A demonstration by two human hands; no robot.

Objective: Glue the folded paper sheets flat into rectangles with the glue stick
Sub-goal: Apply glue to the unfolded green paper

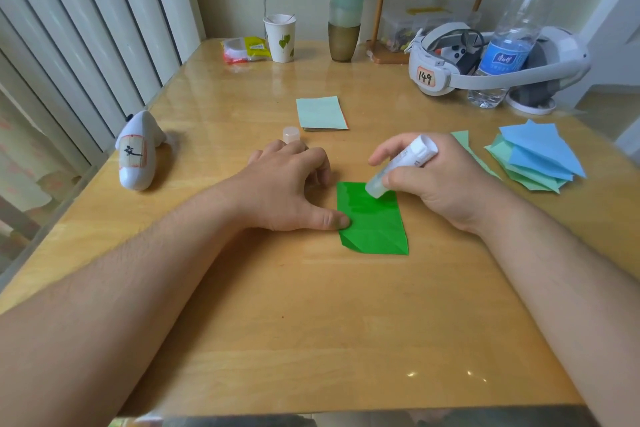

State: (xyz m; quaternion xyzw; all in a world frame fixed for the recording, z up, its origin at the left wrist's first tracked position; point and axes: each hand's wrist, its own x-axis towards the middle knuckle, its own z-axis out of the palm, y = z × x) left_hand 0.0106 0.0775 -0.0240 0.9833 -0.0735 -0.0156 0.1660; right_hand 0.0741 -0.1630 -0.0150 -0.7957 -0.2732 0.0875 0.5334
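Right hand (436,180): fingers curled round glue stick (401,165), tilted, tip down on far end of green folded paper (372,218) | left hand (287,184): palm down, fingers loosely bent, holding nothing, thumb pressing paper's left edge | paper: flat on table (311,305) between both hands | cap (291,134): beyond left hand

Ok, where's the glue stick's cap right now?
In the head view the cap stands on the table just beyond the left hand, left of the pale folded rectangles.
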